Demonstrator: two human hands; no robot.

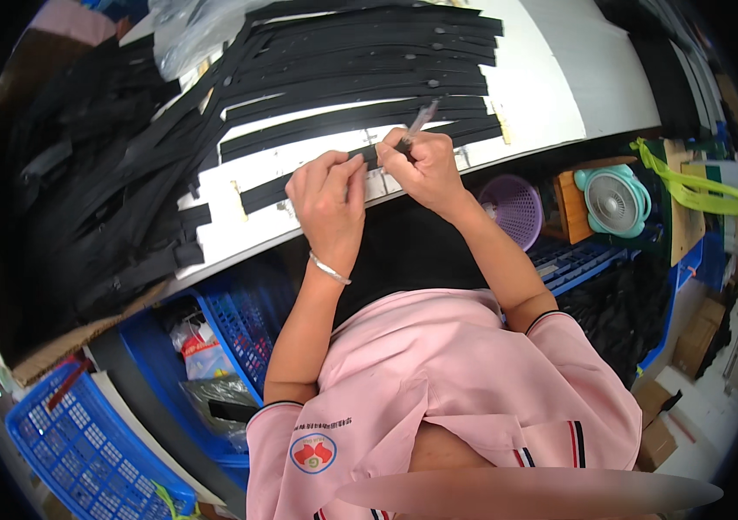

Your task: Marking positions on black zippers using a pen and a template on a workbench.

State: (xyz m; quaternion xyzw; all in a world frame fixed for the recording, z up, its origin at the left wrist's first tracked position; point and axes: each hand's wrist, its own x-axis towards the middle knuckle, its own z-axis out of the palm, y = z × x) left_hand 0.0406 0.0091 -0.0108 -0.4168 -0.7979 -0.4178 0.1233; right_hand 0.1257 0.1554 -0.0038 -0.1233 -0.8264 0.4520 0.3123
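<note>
One black strip lay across the near edge of the white surface, running from the hands toward 8 o'clock (12 o'clock pointing away from the person). The left hand was curled, thumb and fingertips drawn together on the strip. The right hand was closed in a pinch around a slim clear tool, its upper end leaning toward 1 o'clock. The tool appeared pen-like, but the fingers hid its working tip.

Good practice, as judged here, called for holding the strip flat and taut, aligning it with the dark lines on the surface, and steadying the tool close to its tip.

Writing: the pink shirt, at 6 o'clock, bore an oval badge in red, green and blue, with dark lettering alongside.
</note>
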